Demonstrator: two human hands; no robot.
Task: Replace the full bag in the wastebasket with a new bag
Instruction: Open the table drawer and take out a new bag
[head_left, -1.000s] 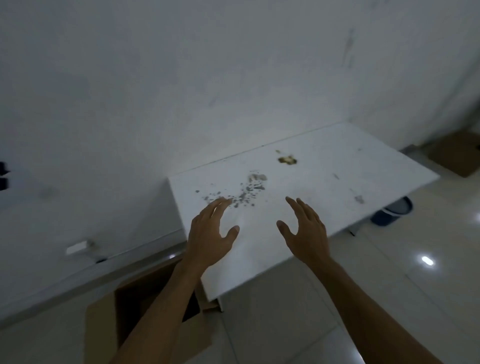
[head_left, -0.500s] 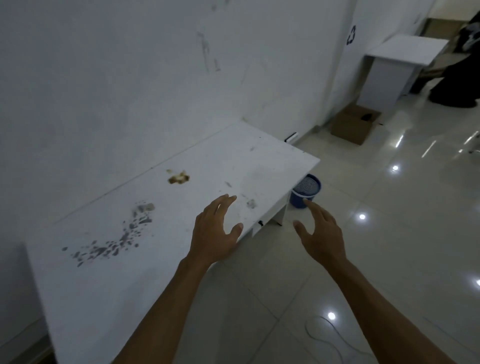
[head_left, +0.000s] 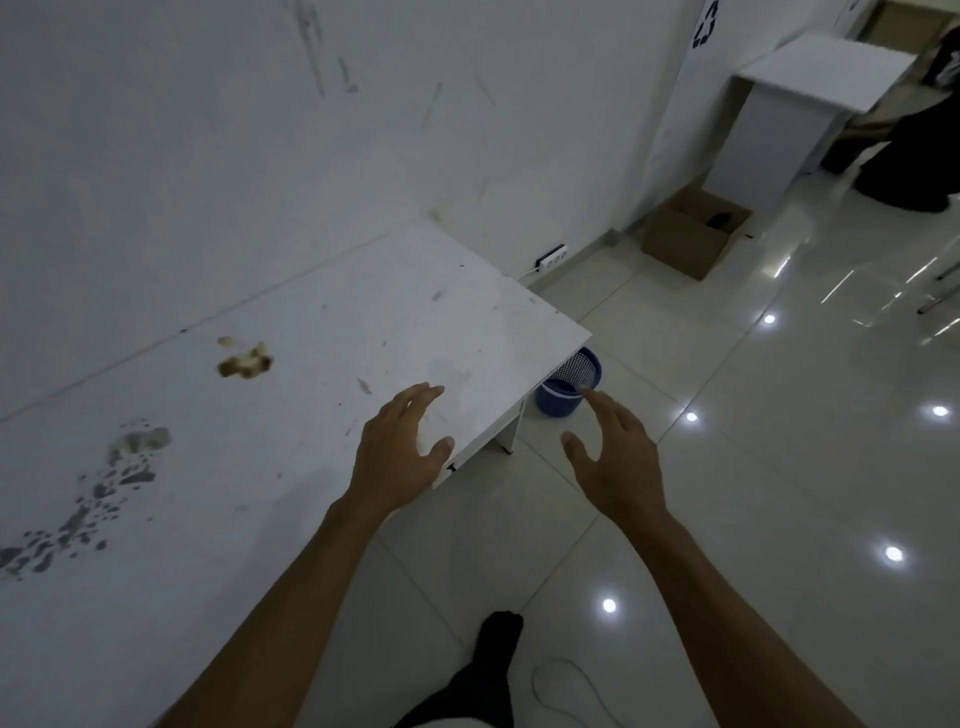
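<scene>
Both hands reach forward with fingers spread and loosely extended, holding nothing. The left hand (head_left: 400, 447) hovers over the near corner of the white desk (head_left: 311, 364), palm down, thumb out toward the desk's edge. The right hand (head_left: 618, 457) is out over the tiled floor (head_left: 727, 467), palm turned partly inward, its fingertips pointing at the wastebasket (head_left: 569, 387).

The wastebasket is a round blue mesh bin standing on the floor, tucked partly under the far corner of the desk beside the desk's leg. Its inside is too dim and too hidden to tell what it holds, and no bag can be made out.

On the desk lie a brown crumbly stain (head_left: 244, 361) and a trail of grey specks (head_left: 104, 493). Farther off, an open cardboard box (head_left: 691, 239) sits on the floor against the wall, something dark inside it, next to a second white desk (head_left: 779, 119). A power strip (head_left: 551, 257) lies by the wall. A dark-socked foot (head_left: 498, 639) and a thin cable loop (head_left: 566, 686) show at the bottom.
</scene>
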